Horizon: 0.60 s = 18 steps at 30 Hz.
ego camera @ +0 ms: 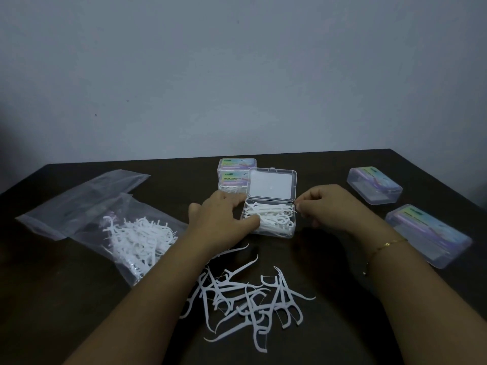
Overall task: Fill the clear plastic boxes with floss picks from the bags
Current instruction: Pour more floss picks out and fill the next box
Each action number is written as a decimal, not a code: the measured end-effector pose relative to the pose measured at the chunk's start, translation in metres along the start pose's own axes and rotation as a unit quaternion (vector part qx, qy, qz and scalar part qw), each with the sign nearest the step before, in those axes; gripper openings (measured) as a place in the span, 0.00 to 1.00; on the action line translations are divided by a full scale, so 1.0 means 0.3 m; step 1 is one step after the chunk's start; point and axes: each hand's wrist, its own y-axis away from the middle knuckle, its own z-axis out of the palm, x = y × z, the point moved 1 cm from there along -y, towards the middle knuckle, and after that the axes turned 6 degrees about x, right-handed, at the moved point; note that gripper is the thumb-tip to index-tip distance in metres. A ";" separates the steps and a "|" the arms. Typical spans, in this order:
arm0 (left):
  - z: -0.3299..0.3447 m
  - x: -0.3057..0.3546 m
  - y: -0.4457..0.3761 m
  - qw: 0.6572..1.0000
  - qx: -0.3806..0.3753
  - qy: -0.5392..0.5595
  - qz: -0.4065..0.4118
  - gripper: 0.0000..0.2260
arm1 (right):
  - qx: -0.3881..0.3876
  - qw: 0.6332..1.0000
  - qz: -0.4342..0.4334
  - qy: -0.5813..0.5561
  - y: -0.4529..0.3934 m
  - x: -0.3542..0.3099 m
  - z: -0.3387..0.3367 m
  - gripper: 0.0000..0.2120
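An open clear plastic box [287,231] sits mid-table with its lid [272,184] standing upright, and white floss picks [271,219] fill it. My left hand [221,219] holds the box's left end, with fingers at the far corner and the thumb lying over the picks. My right hand [324,206] is at the right rim with curled fingers, its fingertips pinching the end of a pick that sticks out over the edge. Loose floss picks [250,299] lie in a pile in front of the box. A clear bag [137,241] holding several picks lies to the left.
A flat clear bag [87,191] lies behind the filled one. Two closed boxes [235,175] are stacked behind the open box. At the right lie two more closed boxes, one far [374,185] and one near [428,234]. The dark table [342,259] ends at a grey wall.
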 end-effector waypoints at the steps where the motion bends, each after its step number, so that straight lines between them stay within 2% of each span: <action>1: 0.006 -0.001 0.000 1.000 -0.002 -0.012 0.004 0.26 | -0.005 1.000 0.001 0.002 0.000 0.001 0.002 0.06; 12: 0.039 0.009 -0.008 0.998 0.067 0.011 0.004 0.17 | -0.022 1.000 -0.017 0.012 -0.002 -0.001 0.013 0.08; 15: 0.039 0.007 -0.012 0.996 0.084 0.041 0.007 0.15 | 0.014 0.999 -0.033 -0.012 -0.001 0.001 0.007 0.07; 18: 0.037 -0.003 -0.024 0.995 0.079 0.058 0.010 0.11 | 0.041 0.995 -0.092 -0.024 0.001 -0.012 0.014 0.06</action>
